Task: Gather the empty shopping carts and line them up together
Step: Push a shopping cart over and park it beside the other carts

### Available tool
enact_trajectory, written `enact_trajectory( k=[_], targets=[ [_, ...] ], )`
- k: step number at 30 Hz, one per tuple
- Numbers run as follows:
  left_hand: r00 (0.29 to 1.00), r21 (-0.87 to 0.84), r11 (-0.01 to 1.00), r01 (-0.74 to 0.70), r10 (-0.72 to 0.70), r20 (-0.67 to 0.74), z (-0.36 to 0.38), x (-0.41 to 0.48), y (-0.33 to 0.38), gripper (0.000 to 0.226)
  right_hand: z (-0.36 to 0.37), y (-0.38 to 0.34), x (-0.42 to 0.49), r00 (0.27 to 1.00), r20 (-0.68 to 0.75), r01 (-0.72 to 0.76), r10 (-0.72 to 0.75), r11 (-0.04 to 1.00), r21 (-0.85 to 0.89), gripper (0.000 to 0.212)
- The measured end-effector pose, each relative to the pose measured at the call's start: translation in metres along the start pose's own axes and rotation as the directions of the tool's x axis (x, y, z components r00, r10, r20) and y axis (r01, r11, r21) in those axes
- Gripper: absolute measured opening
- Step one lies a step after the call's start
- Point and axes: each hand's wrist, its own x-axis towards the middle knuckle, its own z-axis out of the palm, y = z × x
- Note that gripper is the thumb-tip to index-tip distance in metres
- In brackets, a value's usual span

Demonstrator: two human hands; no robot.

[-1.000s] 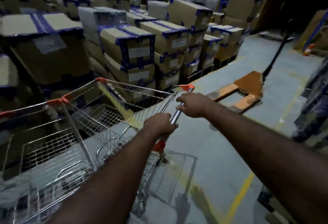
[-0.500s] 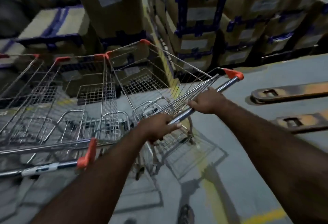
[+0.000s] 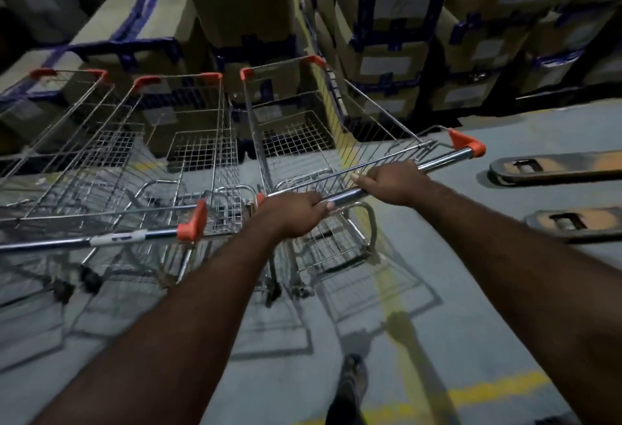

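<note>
standing at the back are stacked boxes (image 3: 387, 37), two empty carts (image 3: 202, 148) parked before them. a third cart (image 3: 296, 135) sits just right of those, the left hand (image 3: 292, 216) and right hand (image 3: 394, 183) curled tight round its handle (image 3: 444, 159).

The left arm (image 3: 188, 323) and right arm (image 3: 511, 256) extend forward from the lower frame corners toward the centre. The left grip (image 3: 294, 214) and right grip (image 3: 393, 184) are curled over one bar (image 3: 441, 159), knuckles up, with the right grip higher.

Left hand (image 3: 292, 214), right hand (image 3: 393, 182), bare forearms (image 3: 202, 307), dark shoe (image 3: 351, 381) (blurred)
</note>
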Motion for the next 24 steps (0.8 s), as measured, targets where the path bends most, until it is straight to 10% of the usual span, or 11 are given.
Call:
enact_trajectory(
  k=[8,24],
  targets=[
    [0.997,0.14,0.989,-0.038,0.047,-0.059,0.009,-0.031,-0.02,0.067,0.016,0.018,-0.053,0.997,-0.069,-0.024,0.017,0.994,-0.102,0.101],
    [0.984,0.234,0.969,0.078,-0.036,-0.177,0.042,-0.08,-0.005,0.092,0.02,-0.015,-0.115,0.99,0.002,-0.143,0.143,0.989,-0.029,0.093]
  ],
)
